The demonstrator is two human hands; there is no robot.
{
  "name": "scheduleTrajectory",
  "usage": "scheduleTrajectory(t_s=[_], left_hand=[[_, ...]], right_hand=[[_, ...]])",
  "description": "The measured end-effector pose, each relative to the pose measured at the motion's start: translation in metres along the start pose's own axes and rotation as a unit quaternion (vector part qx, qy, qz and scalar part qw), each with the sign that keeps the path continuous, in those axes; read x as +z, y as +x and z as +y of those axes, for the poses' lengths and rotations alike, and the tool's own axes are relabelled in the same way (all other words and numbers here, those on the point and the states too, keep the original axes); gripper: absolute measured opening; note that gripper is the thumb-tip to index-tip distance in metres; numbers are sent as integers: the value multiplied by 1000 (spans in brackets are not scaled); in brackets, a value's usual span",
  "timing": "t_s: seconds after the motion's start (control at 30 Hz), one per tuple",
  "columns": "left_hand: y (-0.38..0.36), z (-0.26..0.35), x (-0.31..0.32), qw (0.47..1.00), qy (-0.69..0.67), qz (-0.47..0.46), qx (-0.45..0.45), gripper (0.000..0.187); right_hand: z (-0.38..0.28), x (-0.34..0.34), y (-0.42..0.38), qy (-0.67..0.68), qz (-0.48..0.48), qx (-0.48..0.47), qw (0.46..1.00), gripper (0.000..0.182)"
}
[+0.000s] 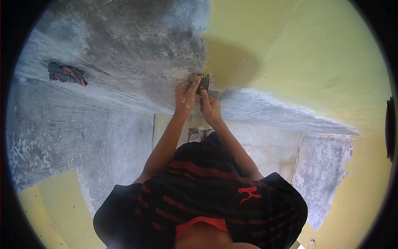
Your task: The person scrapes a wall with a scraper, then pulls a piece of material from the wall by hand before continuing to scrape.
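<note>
Fingers of left hand [185,97] and right hand [211,108] gripped the dark scraper [205,84]; I saw its long axis run up the wall [145,45] to the edge of yellow paint [290,50], left hand higher.

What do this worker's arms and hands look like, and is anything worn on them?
The left hand and right hand are ungloved, flecked with pale residue. The forearms are bare, with no watch or cables showing. Short black sleeves belong to a black shirt with red stripes.

Arms [171,137] extend forward, left hand [185,97] beside right hand [211,108], fingers [181,86] curled.
</note>
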State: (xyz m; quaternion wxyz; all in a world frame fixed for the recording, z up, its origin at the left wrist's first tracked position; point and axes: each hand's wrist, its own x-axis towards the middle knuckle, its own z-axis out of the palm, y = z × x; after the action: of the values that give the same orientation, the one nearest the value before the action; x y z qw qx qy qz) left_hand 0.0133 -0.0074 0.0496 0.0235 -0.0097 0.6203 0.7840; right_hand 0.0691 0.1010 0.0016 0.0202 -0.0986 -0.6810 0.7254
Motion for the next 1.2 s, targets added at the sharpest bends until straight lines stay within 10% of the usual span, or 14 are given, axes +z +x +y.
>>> scheduleTrajectory(t_s=[1.2], left_hand=[[7,-13,-3,983,153,12,96,36]], right_hand=[[6,24,-2,151,23,40,987,56]])
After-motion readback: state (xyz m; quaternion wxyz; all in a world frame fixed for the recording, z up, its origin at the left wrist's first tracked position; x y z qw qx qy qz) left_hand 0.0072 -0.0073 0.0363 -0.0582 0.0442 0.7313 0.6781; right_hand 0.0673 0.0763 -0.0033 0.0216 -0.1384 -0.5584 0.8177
